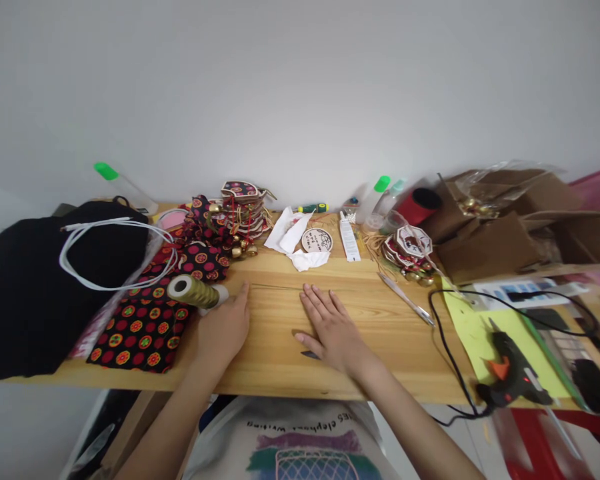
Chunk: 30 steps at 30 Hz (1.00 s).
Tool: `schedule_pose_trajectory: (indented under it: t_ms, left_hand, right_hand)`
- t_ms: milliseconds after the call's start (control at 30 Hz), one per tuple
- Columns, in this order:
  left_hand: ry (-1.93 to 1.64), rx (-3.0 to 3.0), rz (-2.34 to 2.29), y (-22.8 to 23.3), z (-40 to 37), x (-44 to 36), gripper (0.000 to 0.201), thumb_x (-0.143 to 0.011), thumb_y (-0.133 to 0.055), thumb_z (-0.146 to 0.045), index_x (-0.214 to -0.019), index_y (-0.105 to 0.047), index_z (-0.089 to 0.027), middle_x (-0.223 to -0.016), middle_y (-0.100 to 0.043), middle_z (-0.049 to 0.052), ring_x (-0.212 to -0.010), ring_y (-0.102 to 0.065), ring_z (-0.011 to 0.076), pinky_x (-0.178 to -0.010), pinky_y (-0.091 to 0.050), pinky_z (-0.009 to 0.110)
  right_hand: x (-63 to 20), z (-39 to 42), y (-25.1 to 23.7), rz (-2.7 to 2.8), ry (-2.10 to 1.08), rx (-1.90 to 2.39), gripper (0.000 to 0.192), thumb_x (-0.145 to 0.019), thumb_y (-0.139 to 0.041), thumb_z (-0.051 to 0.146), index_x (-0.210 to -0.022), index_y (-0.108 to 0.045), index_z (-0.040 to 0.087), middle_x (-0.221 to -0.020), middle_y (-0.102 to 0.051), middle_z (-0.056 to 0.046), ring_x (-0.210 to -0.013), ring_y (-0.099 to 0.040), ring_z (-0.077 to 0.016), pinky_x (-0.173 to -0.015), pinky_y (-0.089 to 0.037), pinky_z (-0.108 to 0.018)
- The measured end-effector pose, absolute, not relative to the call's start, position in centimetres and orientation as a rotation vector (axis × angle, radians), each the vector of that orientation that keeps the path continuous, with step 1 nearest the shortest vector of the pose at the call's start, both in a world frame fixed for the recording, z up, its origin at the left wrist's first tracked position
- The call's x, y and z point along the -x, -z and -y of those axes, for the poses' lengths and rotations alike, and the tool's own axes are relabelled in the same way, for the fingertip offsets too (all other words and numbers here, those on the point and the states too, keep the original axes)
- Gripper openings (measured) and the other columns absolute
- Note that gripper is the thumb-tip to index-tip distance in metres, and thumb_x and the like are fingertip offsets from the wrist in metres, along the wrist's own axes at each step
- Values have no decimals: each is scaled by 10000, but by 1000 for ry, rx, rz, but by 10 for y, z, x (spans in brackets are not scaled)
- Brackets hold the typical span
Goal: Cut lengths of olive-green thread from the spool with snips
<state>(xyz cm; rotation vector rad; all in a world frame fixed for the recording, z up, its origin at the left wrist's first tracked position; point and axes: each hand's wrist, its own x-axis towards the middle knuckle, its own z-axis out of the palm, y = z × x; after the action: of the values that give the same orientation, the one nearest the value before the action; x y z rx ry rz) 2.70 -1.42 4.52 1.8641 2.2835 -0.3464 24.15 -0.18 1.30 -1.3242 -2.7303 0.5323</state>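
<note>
My left hand [225, 330] is closed about the right end of a spool of olive-gold thread [197, 292], its index finger resting on the wooden table. From that fingertip a thin length of thread [276, 287] runs straight across the wood to my right hand [330, 330]. The right hand lies flat, fingers stretched out, with the fingertips on the thread's end. Beneath its thumb a small dark pointed thing [309, 354] shows; the rest of it is hidden. Black patterned fabric [143, 337] lies just left of the spool.
Behind the hands are white tissue [287, 230], a round printed piece [317, 240] and a white tube [349, 239]. To the right lie a pen [407, 299], stacked ornaments [407, 248], a glue gun [513, 373] with its black cord, and cardboard boxes [490, 247]. A white cable [67, 257] rests on black cloth.
</note>
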Motion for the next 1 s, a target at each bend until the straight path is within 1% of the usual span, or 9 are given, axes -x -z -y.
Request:
schedule_pose_trajectory:
  t_ms: [200,333,433,500,600,700,800,867,1000]
  left_hand:
    - [273,-1851,-2251,-45,13,-23,505,-875,-241,-230,-1350,-404,-184,-977,-674,156,-786,-646,258,-657,-470,360]
    - [-405,-1533,-2097,-46,17,-14,404,-817,-381,-288,-1146,-580,-165,-821,-661,79,-709,-596,173,-626,-438,271]
    - [-868,-944,-1652,-52,21,-9,407,-747,-495,-362,-1066,-597,-130,-489,-408,-63,-406,-346,69,-420,-273,188]
    - [-938,-652,-1387,-57,23,-8,408,-705,-540,-356,-1026,-605,-112,-452,-262,-109,-362,-173,36,-380,-168,175]
    - [-965,-547,-1338,-58,27,-8,389,-672,-557,-339,-975,-618,-103,-444,-239,-116,-364,-138,30,-374,-142,172]
    - [-909,-853,-1665,-53,32,-10,406,-717,-517,-399,-992,-630,-123,-465,-390,-66,-394,-324,66,-400,-247,186]
    - [-541,-1425,-2121,-48,34,-16,391,-808,-424,-366,-1083,-622,-171,-819,-668,69,-685,-586,163,-581,-422,251]
    - [-199,-1676,-2273,-47,32,-21,428,-858,-346,-324,-1208,-555,-191,-1075,-659,108,-856,-620,216,-683,-452,302]
    - [155,-1772,-2309,-48,23,-28,494,-897,-274,-331,-1346,-407,-173,-1121,-645,141,-879,-641,239,-688,-473,328]
  right_hand:
    - [-241,1,-16,2731,-561,1328,699,-899,-255,563,-1443,-232,125,-1503,-169,-103,-1392,-131,-214,-1124,-149,-452]
    - [-241,1,-16,2734,-576,1334,696,-900,-252,565,-1443,-233,131,-1503,-170,-101,-1391,-134,-214,-1124,-139,-450]
    - [-241,1,-16,2738,-573,1334,705,-898,-236,575,-1437,-252,121,-1503,-173,-96,-1391,-137,-212,-1129,-125,-435]
    - [-241,1,-16,2736,-564,1336,708,-899,-234,574,-1434,-255,111,-1503,-175,-101,-1391,-137,-211,-1130,-125,-436]
    - [-241,2,-16,2730,-555,1334,707,-899,-260,563,-1433,-253,99,-1503,-182,-107,-1391,-134,-208,-1129,-136,-439]
    - [-241,2,-14,2736,-557,1328,709,-899,-261,560,-1432,-253,91,-1505,-174,-105,-1391,-134,-208,-1130,-137,-437]
    - [-242,1,-12,2724,-534,1314,705,-899,-253,564,-1440,-236,113,-1506,-173,-96,-1392,-131,-207,-1127,-146,-446]
    - [-242,1,-12,2718,-519,1312,703,-896,-262,565,-1443,-228,124,-1505,-181,-95,-1392,-131,-207,-1125,-151,-445]
    - [-243,2,-12,2728,-520,1316,705,-897,-267,562,-1439,-240,113,-1501,-190,-104,-1389,-144,-211,-1124,-155,-442]
